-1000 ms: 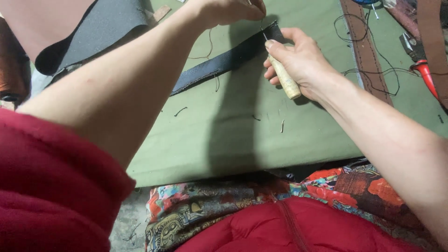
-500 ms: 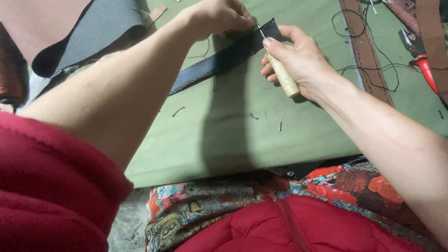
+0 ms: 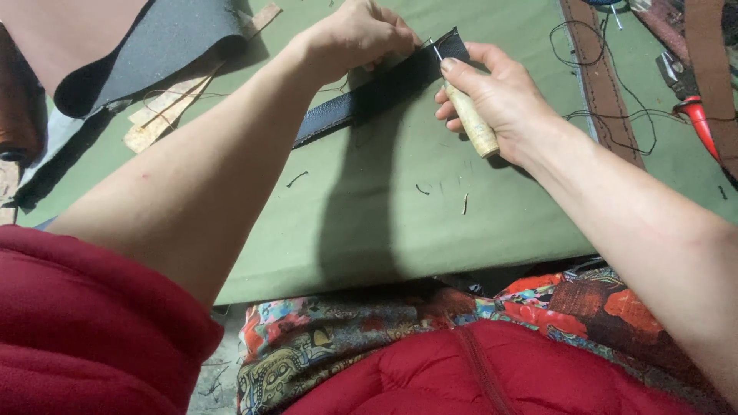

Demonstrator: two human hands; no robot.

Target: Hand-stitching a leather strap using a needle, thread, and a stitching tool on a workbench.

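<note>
On the green cloth-covered worktable, a long black leather strap is laid at a slant, its far end pinned flat under the left hand, whose fingers are pressed down on it. An awl with a pale wooden handle is gripped in the right hand — fingers curled tight around the handle, the thin metal tip set at the strap's end just beside the left fingertips. Short thread scraps are scattered on the cloth below the strap. A brown leather belt with loose dark thread over it is seen to the right, red-handled pliers beyond it, and a folded dark leather sheet at the upper left.
</note>
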